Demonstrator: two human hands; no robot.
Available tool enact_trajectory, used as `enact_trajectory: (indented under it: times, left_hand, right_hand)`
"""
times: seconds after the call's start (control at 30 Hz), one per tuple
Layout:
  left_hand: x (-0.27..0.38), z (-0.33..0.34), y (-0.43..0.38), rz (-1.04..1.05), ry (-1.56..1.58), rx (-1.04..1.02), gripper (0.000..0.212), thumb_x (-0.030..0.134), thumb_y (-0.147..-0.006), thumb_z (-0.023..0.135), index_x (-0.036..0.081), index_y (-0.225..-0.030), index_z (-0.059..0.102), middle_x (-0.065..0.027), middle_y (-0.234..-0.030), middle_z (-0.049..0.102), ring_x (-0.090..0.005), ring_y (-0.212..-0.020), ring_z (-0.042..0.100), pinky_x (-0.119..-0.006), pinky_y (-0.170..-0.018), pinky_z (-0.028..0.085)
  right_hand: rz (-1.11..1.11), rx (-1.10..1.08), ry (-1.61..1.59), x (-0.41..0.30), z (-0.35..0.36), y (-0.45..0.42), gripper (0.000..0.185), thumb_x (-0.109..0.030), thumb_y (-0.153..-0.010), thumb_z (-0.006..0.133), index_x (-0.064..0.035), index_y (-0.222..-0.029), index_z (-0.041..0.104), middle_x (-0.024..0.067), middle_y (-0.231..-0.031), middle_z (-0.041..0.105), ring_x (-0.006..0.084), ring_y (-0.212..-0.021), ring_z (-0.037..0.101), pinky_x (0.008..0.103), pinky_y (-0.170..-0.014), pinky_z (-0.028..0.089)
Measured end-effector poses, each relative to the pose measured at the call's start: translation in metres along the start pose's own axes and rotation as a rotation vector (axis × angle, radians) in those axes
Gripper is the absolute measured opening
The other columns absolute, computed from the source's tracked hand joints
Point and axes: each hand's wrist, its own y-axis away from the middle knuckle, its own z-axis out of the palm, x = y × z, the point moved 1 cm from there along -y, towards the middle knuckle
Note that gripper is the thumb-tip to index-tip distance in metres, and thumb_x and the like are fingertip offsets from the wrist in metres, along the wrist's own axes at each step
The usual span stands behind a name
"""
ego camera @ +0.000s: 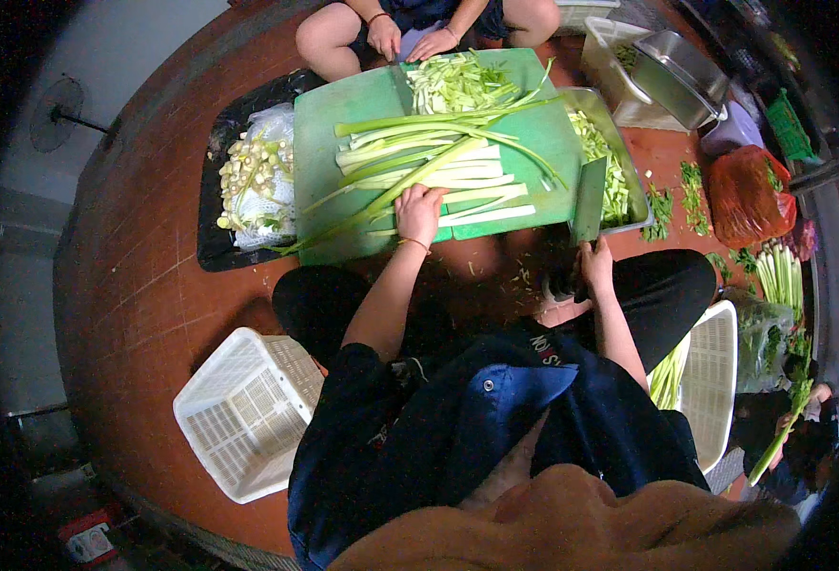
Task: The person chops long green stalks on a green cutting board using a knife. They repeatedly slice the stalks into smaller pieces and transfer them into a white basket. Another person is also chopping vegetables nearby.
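My left hand point(419, 213) is on the long pale-green celery stalks point(448, 153), fingers curled over those nearest me. The stalks lie roughly crosswise on a green cutting board point(319, 157), some thin ends hanging past its near-left edge. In my right hand point(596, 268) is the handle of a cleaver point(589, 203). Its broad blade points away from me, beyond the board's right edge, and overlaps the view of a metal tray point(642, 207) of cut celery point(612, 182). More chopped celery point(455, 82) is heaped on the board's far side.
Opposite me, a co-worker's hand point(385, 37) holds another knife point(400, 86) at the board. A black tray point(212, 214) with celery root ends point(248, 171) stands left. White plastic baskets point(248, 414) flank me; the right basket point(712, 385) contains celery. A red plastic bag point(751, 196) sits farther right.
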Motion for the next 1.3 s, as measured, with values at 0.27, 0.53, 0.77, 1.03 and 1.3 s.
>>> enact_trajectory:
  times: [0.27,0.53,0.77,1.03,1.3]
  left_hand:
    - [-0.019,0.004,-0.006,-0.025,0.125,-0.048,0.018,0.024,-0.082,0.073,0.018,-0.099,0.073,-0.0036,-0.100,0.063,-0.0272,-0.105,0.056,-0.042,-0.094,0.042]
    - [-0.038,0.001,-0.007,-0.103,-0.053,0.005,0.018,0.027,-0.081,0.073,0.025,-0.099,0.072,0.0007,-0.101,0.061,-0.0244,-0.103,0.056,-0.041,-0.093,0.042]
    - [-0.027,-0.003,-0.013,-0.076,-0.058,0.023,0.012,0.025,-0.081,0.073,0.024,-0.092,0.070,-0.0006,-0.099,0.060,-0.0257,-0.101,0.055,-0.041,-0.090,0.042]
    - [-0.081,-0.025,-0.008,-0.237,-0.094,-0.120,0.012,0.024,-0.084,0.071,0.022,-0.096,0.069,-0.0023,-0.106,0.064,-0.0287,-0.108,0.055,-0.045,-0.096,0.042]
    - [-0.099,-0.028,-0.009,-0.308,0.115,-0.195,0.009,0.021,-0.082,0.073,0.018,-0.090,0.071,-0.0066,-0.101,0.066,-0.0305,-0.106,0.057,-0.048,-0.096,0.045]
  right_hand:
    - [-0.087,0.029,0.111,0.014,-0.009,-0.003,0.016,-0.016,-0.095,0.057,-0.0008,-0.097,0.055,0.0085,-0.064,0.059,0.0194,-0.046,0.057,0.0346,-0.040,0.046]
    - [-0.141,0.160,0.164,-0.026,-0.022,0.005,0.014,-0.014,-0.094,0.057,-0.0009,-0.098,0.057,0.0071,-0.065,0.060,0.0159,-0.050,0.055,0.0306,-0.048,0.044]
    - [-0.161,-0.147,0.269,-0.122,-0.043,0.039,0.031,-0.015,-0.089,0.063,-0.0027,-0.117,0.058,0.0283,-0.087,0.065,0.0466,-0.083,0.064,0.0514,-0.069,0.051]
    - [-0.172,-0.118,0.299,-0.109,-0.053,0.037,0.030,-0.015,-0.091,0.061,-0.0016,-0.118,0.058,0.0292,-0.085,0.065,0.0480,-0.082,0.063,0.0539,-0.069,0.050]
    - [-0.258,-0.310,0.395,-0.162,-0.043,0.028,0.040,-0.011,-0.089,0.061,-0.0032,-0.128,0.057,0.0276,-0.087,0.065,0.0454,-0.082,0.064,0.0497,-0.072,0.052]
